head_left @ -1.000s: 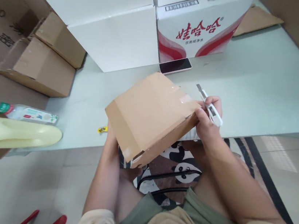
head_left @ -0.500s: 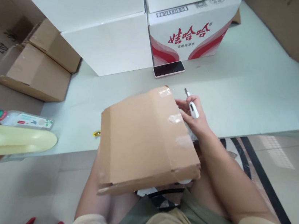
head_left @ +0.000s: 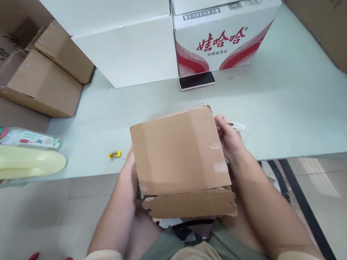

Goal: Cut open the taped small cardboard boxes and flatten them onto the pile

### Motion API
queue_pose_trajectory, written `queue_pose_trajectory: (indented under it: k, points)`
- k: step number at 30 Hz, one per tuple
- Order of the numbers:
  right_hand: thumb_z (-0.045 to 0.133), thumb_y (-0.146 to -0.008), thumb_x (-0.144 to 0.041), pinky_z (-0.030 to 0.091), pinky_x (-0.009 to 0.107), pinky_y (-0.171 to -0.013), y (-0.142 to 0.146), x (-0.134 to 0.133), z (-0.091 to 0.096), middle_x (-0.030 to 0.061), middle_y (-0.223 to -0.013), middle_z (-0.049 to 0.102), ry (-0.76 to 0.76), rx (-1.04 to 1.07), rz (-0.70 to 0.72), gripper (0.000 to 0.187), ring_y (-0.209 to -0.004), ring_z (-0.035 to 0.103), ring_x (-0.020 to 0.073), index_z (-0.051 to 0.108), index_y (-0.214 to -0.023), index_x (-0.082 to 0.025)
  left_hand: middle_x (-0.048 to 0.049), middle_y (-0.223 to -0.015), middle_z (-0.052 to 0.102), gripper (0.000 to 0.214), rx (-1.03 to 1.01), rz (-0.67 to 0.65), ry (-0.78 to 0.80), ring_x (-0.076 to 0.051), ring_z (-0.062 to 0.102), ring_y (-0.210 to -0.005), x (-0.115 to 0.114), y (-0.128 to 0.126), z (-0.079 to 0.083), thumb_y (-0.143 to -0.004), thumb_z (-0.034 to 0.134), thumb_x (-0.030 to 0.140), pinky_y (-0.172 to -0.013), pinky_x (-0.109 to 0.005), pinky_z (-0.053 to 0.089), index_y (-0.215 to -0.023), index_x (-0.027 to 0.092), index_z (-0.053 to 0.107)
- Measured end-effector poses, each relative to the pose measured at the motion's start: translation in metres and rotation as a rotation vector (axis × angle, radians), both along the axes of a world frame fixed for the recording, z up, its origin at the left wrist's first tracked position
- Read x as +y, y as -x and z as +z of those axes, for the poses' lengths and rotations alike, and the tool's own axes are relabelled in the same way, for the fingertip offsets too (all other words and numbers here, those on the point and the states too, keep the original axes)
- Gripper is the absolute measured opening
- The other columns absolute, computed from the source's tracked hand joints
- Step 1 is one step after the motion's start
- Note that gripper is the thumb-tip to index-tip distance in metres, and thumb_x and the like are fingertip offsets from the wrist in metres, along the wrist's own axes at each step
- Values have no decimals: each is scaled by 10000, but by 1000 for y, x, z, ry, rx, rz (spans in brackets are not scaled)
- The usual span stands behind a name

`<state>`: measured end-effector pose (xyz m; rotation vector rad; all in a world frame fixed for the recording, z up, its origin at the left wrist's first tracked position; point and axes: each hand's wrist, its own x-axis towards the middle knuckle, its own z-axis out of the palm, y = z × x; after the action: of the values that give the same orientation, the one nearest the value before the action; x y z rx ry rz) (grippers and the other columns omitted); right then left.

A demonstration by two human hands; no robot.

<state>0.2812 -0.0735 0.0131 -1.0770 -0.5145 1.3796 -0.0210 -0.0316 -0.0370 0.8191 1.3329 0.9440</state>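
A small brown cardboard box (head_left: pixel 180 152) with clear tape on its seams is held over my lap at the table's near edge. One flap hangs loose on the side facing me. My left hand (head_left: pixel 131 165) grips the box's left side, its fingers mostly hidden behind it. My right hand (head_left: pixel 228 135) is closed at the box's far right corner and holds a white utility knife (head_left: pixel 236 125), which pokes out to the right.
On the pale table (head_left: pixel 291 107) lie a phone (head_left: pixel 197 80) and a small yellow scrap (head_left: pixel 115 154). White cartons (head_left: pixel 125 34) and a red-printed carton (head_left: pixel 224 38) stand behind. Brown boxes (head_left: pixel 39 78), a water bottle (head_left: pixel 15 137) and a cream object (head_left: pixel 12 164) are at left.
The box has been turned in my hands, so the loose flap side now faces me. The knife has swung from pointing away to pointing right.
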Motion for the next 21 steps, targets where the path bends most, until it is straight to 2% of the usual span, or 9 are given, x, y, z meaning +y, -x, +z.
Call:
queue_pose_trajectory:
  k: [2,5,8,9,10,12,14,19,21]
  points:
    - [855,-513,-662,402,226,-509,-1,0,0,-56,-670,586,-11,20,44,669,-558,531,103,513,-910,-246,2,-538,638,389,-17,63,114,-184,598,-445,3,-1,9,-604,882,425,-436,-319,475,-738,197,597]
    - [882,-543,-527,405,218,-526,0,-3,-3,-54,-716,619,-16,-89,140,603,-577,541,93,571,-965,-229,-33,-610,693,438,-74,72,201,-218,651,-512,0,-2,21,-603,846,544,-490,-362,539,-768,200,631]
    - [846,-590,-440,364,211,-515,6,-5,-5,-78,-611,546,-31,-235,93,438,-525,464,68,578,-842,-203,-88,-776,759,684,-211,47,87,-304,750,-790,-11,-1,26,-610,677,847,-685,-445,628,-860,211,693]
    - [832,-599,-432,353,212,-512,8,-6,-5,-80,-592,535,-32,-279,56,411,-517,448,66,584,-830,-200,-95,-806,767,733,-246,31,23,-324,756,-875,-16,0,25,-574,675,882,-746,-460,635,-879,216,704]
    - [822,-606,-427,348,213,-512,10,-6,-5,-79,-588,540,-27,-320,19,396,-516,444,66,596,-837,-198,-98,-821,773,726,-258,13,-27,-339,756,-925,-20,1,23,-529,741,850,-790,-470,637,-888,220,711]
    - [815,-615,-434,349,213,-512,12,-6,-5,-73,-601,561,-5,-365,-45,396,-522,453,69,616,-868,-202,-97,-852,782,633,-223,-20,-60,-350,758,-944,-25,4,18,-463,915,629,-850,-483,634,-896,213,714]
    - [815,-613,-478,367,212,-510,9,-3,-6,-58,-636,599,14,-330,-98,438,-538,502,80,607,-894,-213,-92,-899,789,555,-189,1,-55,-341,761,-953,-24,9,14,-464,965,421,-910,-492,623,-908,204,713]
    - [753,-626,-704,429,210,-514,0,4,-8,-21,-743,677,-31,-206,-285,588,-627,661,116,516,-906,-245,-90,-1088,777,418,-263,229,-248,-296,672,-1223,-2,29,14,-683,843,506,-1073,-443,556,-956,216,717]
    - [708,-612,-798,410,213,-469,5,0,-8,-16,-747,685,-69,-192,-235,662,-572,645,110,537,-936,-247,-97,-1145,760,429,-296,271,-321,-279,609,-1317,6,33,14,-733,795,547,-1111,-423,529,-988,214,707]
